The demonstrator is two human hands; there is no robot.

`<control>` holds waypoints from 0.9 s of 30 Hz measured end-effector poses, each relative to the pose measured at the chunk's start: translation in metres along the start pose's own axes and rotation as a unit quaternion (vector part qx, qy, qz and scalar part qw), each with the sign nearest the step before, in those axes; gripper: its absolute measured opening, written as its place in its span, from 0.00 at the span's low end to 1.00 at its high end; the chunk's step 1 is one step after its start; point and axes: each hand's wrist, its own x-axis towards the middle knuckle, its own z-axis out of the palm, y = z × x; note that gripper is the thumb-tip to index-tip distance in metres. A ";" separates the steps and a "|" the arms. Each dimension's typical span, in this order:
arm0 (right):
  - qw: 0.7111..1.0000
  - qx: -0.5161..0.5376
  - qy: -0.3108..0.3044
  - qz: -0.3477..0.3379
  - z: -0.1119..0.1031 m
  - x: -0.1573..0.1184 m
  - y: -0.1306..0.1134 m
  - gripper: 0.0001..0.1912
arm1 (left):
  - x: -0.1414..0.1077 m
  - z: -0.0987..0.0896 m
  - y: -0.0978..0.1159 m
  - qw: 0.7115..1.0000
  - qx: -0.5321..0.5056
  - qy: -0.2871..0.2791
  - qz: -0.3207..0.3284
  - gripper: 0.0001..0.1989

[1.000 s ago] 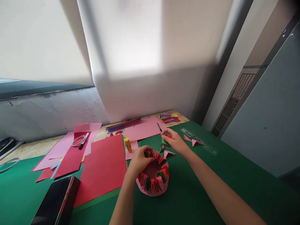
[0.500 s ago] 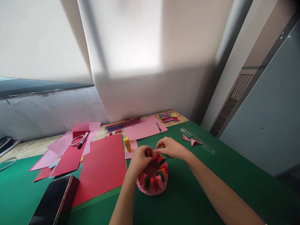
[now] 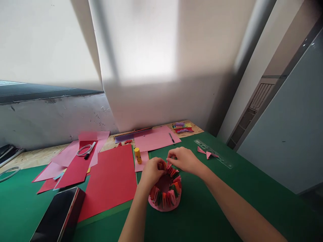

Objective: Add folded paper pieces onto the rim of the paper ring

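A ring of folded paper pieces (image 3: 164, 199) in red, orange, pink and green stands on a round pink base on the green mat. My left hand (image 3: 152, 172) grips the ring's far left side, thumb inside and fingers around the outside. At the ring's far edge, my right hand (image 3: 182, 159) pinches a small pink folded piece between thumb and fingertips. The lower part of that piece is among the other folds, and whether it is seated there cannot be made out.
Left of the ring lie a large red sheet (image 3: 111, 179), a yellow glue stick (image 3: 138, 155) and a phone on a box (image 3: 57, 215). A clear ruler (image 3: 222, 160) with pink folded pieces (image 3: 207, 153) is at right. A pen (image 3: 172, 138) rests on pink paper (image 3: 153, 139).
The right hand's fingers have closed more tightly at the ring's far edge, where a pink piece now shows. The camera view has shifted slightly.
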 end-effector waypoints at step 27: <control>0.430 0.873 -0.060 0.222 0.039 -0.008 0.112 0.09 | -0.001 -0.010 -0.020 0.911 -0.410 0.022 -0.015 0.19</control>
